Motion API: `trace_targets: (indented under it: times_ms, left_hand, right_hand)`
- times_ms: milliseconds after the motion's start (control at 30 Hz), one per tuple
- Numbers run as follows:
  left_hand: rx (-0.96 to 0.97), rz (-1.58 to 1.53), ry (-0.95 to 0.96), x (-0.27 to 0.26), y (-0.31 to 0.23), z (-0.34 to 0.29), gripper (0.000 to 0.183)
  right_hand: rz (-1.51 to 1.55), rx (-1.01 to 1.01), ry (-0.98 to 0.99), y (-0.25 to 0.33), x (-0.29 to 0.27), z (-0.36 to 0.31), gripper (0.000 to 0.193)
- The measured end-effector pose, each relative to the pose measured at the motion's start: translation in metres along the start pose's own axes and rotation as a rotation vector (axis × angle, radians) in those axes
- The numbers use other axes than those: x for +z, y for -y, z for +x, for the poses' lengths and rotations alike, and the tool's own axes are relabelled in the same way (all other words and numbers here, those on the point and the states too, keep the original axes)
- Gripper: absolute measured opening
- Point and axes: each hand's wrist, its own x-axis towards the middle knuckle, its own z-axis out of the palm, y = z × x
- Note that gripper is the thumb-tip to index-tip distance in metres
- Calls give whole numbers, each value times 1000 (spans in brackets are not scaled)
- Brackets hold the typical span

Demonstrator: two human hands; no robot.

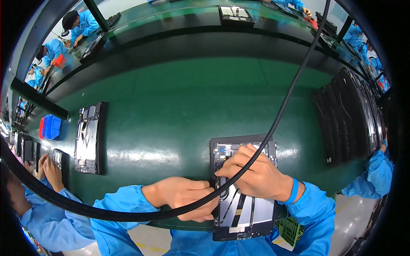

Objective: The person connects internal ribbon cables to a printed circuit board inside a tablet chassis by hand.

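An opened tablet (264,211), its silver battery, black flex strips and circuit boards exposed, lies in front of me at the near table edge. My left hand (185,198) is closed at its left side, with curled fingers against the frame. Over the upper part of the tablet is my right hand (258,175), a blue band round its wrist. Its thumb and forefinger are pinched together near the upper left inner edge; whatever is between them is too small or hidden to name. The right hand covers part of the upper boards.
A black cable (279,115) loops across the view in front of both hands. Another opened tablet (89,141) lies left, near a blue bin (52,127). A tall stack of dark panels (346,119) stands right. A co-worker's hands (51,173) work at far left; a shelf (183,40) spans the back.
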Motion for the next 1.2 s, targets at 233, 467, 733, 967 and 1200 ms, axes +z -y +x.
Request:
trace_targets:
  times_ms: [233, 467, 733, 967, 1200]
  left_hand:
    - [-71, -77, -15, -1, 11, 5, 32]
    - [-73, -110, 0, -4, 21, 5, 35]
    - [-182, -154, 41, -12, 34, 12, 42]
    - [-191, -59, 21, -8, 42, 7, 42]
    - [-328, -128, 0, -10, 34, 4, 35]
  right_hand:
    - [-23, -11, -31, -3, 4, -2, 40]
    - [246, 202, -62, -4, -1, 8, 20]
    - [398, 456, 65, -2, -13, 11, 24]
    - [390, 489, 75, -2, -13, 14, 25]
    - [349, 409, 84, -3, -13, 12, 35]
